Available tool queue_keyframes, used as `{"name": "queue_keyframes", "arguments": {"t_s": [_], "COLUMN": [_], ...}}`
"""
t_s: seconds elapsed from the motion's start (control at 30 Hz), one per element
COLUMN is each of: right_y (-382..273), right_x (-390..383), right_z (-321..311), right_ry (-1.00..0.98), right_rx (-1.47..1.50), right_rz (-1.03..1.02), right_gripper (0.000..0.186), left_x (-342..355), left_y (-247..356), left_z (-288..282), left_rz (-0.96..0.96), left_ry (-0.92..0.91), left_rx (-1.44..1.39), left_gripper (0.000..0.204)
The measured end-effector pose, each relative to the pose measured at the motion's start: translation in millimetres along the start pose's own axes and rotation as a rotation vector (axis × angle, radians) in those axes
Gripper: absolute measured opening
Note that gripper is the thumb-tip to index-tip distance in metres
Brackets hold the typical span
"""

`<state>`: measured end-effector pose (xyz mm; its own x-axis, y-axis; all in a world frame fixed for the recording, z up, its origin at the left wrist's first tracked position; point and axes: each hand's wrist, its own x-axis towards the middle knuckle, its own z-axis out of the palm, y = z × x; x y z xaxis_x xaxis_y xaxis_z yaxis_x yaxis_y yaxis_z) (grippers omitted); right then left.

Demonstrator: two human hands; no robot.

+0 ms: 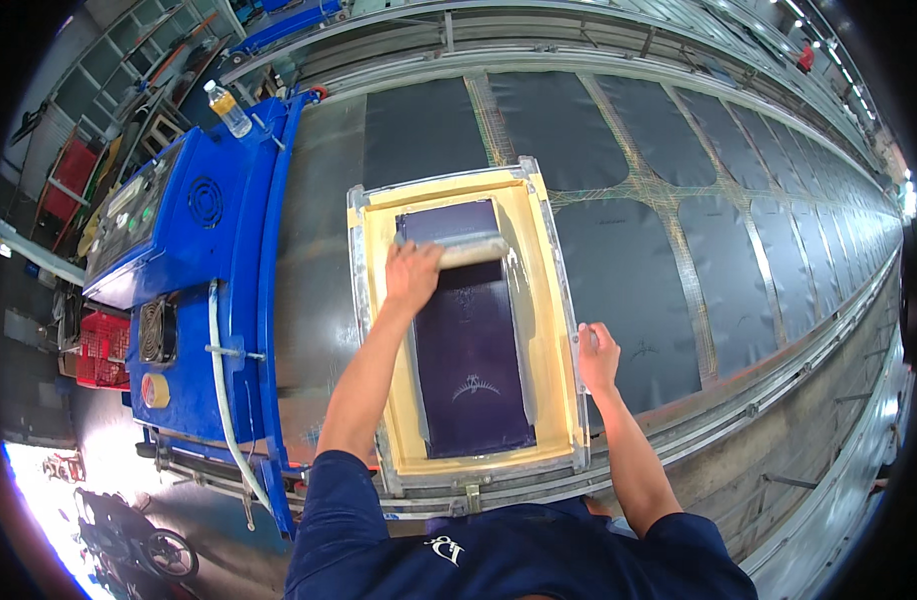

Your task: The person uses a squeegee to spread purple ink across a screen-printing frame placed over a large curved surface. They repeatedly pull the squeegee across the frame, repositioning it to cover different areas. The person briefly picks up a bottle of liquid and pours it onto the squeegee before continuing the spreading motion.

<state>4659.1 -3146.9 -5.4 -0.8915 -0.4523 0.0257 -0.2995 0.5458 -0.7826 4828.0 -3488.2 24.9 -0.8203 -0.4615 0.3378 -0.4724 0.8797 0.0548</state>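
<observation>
A screen printing frame (550,350) with yellow-taped inner borders lies over the long table in front of me. Its dark purple mesh (466,345) carries a pale printed-looking motif near the lower end and a fainter one higher up. My left hand (412,275) is closed around the left end of a squeegee (474,252), which lies crosswise over the upper part of the mesh. White ink smears mark the border by the squeegee's right end. At the frame's right edge, my right hand (598,357) has its fingers curled on the rail.
Dark fabric panels (619,270) lie in rows along the table, some with faint motifs. To the left stands a blue machine (234,210) with a control panel, bearing a bottle (228,109) and a tape roll (156,390). A metal rail (679,415) runs along the table's near edge.
</observation>
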Motion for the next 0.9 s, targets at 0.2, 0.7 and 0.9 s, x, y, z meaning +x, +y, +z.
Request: {"name": "queue_keyframes", "arguments": {"t_s": [0.2,0.7,0.9], "right_y": [-0.1,14.6,21.1], "right_x": [-1.6,-0.4,4.2], "right_z": [-1.3,3.8,3.1], "right_ry": [-0.022,0.0,-0.028], "right_rx": [0.025,0.028,0.002], "right_rz": [0.046,-0.085,-0.045], "right_gripper": [0.026,0.028,0.031], "left_x": [72.2,-134.4,-323.2], "left_y": [-45.4,60.2,190.4], "left_z": [-7.8,-27.0,-82.9], "left_rz": [-0.017,-0.028,-0.123], "left_ry": [-0.17,-0.147,-0.13], "left_rx": [-0.145,-0.092,-0.069], "left_gripper": [0.03,0.037,0.042]}}
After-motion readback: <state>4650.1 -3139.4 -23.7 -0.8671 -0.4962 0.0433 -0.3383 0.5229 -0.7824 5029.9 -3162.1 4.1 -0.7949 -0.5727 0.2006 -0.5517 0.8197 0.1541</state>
